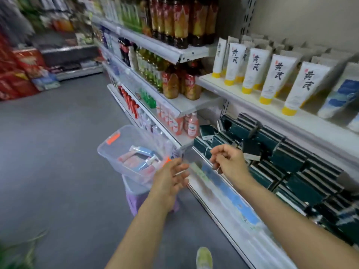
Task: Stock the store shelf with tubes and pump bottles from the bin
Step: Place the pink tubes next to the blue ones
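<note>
Clear plastic bin [124,152]: tubes and a pump bottle inside, beside the shelf [242,94]. Your hands, left [171,179] and right [227,162], hang relaxed, holding nothing. Risk: reaching in could tip the perched bin.

Clear bin [108,150] with orange clips, holding pink and blue tubes [139,159]. At two o'clock, white tubes with yellow caps [271,79] and black script; at three o'clock, dark green boxes [287,152]. Grey floor [58,171]; red packs [17,78] at ten o'clock.
</note>
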`<state>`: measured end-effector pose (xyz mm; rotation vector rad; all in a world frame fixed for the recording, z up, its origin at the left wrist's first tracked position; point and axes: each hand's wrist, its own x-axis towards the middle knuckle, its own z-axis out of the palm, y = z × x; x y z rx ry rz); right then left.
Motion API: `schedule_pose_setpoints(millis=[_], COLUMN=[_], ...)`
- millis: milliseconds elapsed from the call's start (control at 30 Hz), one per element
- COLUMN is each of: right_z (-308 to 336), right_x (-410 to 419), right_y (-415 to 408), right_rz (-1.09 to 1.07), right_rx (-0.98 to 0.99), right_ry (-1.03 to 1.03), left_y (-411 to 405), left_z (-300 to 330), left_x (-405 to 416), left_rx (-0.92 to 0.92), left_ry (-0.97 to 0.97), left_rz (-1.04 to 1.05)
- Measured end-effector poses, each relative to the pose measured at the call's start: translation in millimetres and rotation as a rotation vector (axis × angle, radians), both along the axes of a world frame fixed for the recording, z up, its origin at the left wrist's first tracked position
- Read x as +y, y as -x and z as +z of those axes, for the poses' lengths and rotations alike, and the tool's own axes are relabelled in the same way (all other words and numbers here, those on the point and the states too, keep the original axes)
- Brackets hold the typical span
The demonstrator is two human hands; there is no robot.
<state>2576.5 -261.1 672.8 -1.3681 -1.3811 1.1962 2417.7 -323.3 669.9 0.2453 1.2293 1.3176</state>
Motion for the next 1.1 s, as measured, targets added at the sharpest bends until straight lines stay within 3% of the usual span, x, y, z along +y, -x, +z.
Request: schedule_pose_setpoints(millis=[533, 767, 1100], right_z=[-74.1, -116.6, -187.0], right_x=[157.9, 239.0, 273.9], right_y=[184.5, 252.3, 325.9], right_rz=[0.45, 0.515, 0.526], right_rx=[-0.09, -0.165, -0.161], right_ry=[0.244, 0.354, 0.574], left_y=[188.7, 260.7, 337.2], left_z=[-67.4, -97.8, -154.2], left_x=[108.2, 182.8, 247.0], left_rx=[-0.045, -0.048, 0.003], left_ry=[0.189, 0.258, 0.399], left_rz=[0.393, 0.494, 0.448])
